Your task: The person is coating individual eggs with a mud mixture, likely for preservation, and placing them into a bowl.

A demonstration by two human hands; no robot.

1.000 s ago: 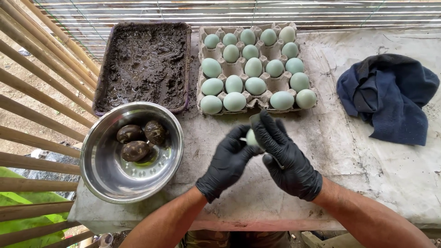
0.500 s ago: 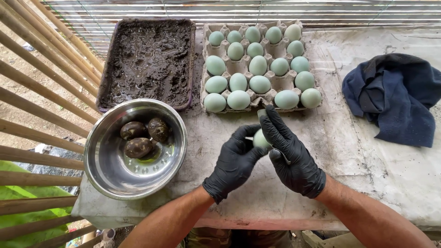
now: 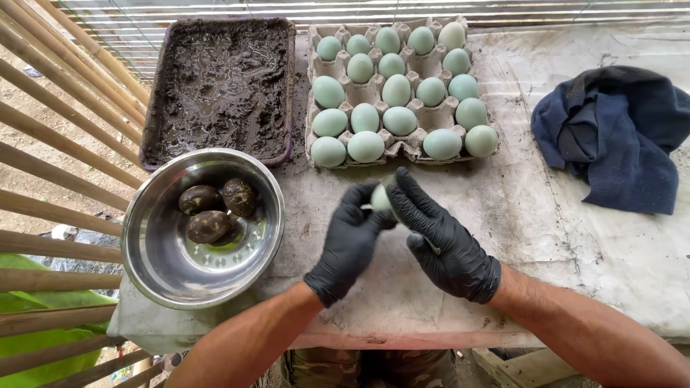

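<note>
Left hand (image 3: 350, 248) and right hand (image 3: 440, 241), black-gloved, clasp one pale green egg (image 3: 379, 197); egg carton (image 3: 399, 147) just beyond.

Gloved fingers (image 3: 402, 205) hide most of the pale egg (image 3: 379, 198).

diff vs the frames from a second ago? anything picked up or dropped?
Nothing picked up or let go. Both gloved hands, left hand and right hand, still hold the same pale green egg between them; the grip has shifted slightly. Egg tray, steel bowl, mud tray and blue cloth are unchanged.
</note>
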